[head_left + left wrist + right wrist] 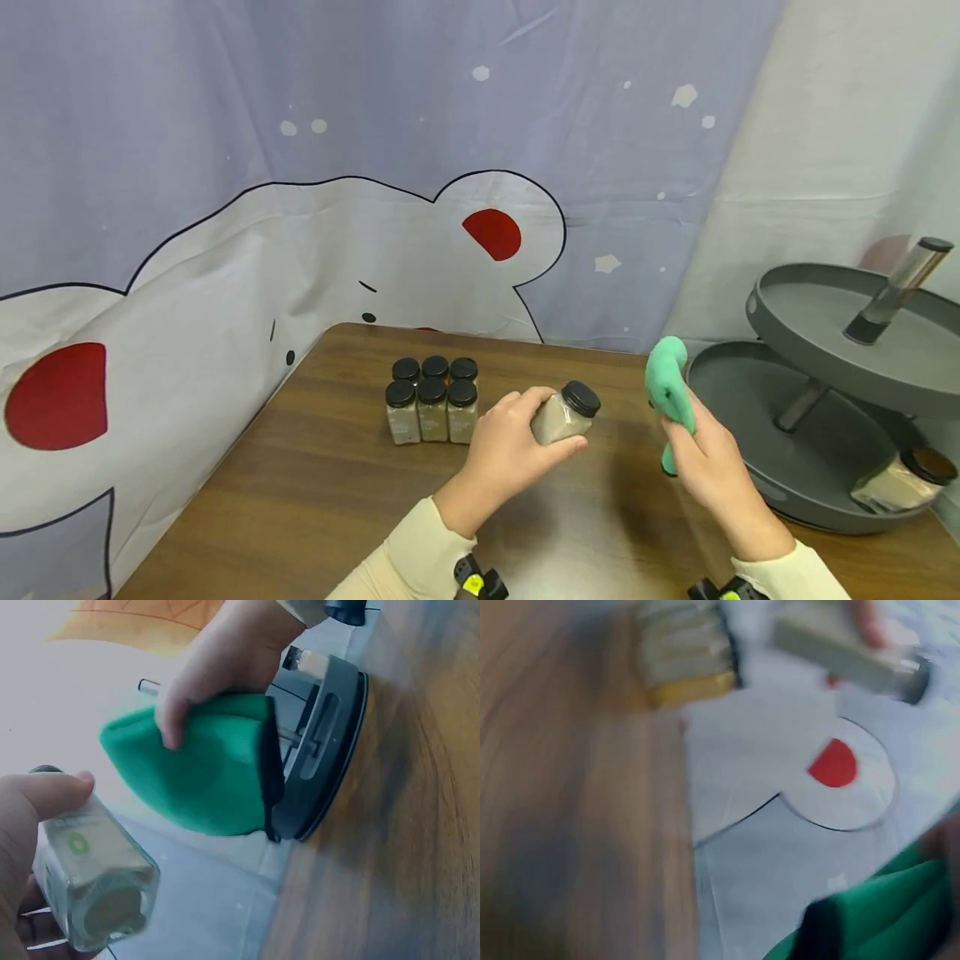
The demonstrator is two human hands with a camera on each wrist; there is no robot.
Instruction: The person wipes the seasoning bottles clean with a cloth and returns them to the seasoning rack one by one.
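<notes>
My left hand (pixel 504 450) grips a square glass spice jar (pixel 557 420) with a black lid, its pale contents showing through the sides. The jar is tilted above the table, its lid pointing up and to the right. In the left wrist view its base (pixel 112 911) faces the camera. Off to the right, my right hand (pixel 711 460) holds a folded green cloth (pixel 666 379) with dark edging, thumb pressed on its face. A gap separates the cloth from the jar. In the right wrist view both are blurred.
Several black-lidded spice jars (pixel 432 417) stand in two rows on the wooden table (pixel 315 500), left of my hands. At right is a grey two-tier round rack (pixel 757 442) with a central post. Another jar (pixel 896 483) leans on its lower tier. A printed curtain (pixel 360 250) hangs behind.
</notes>
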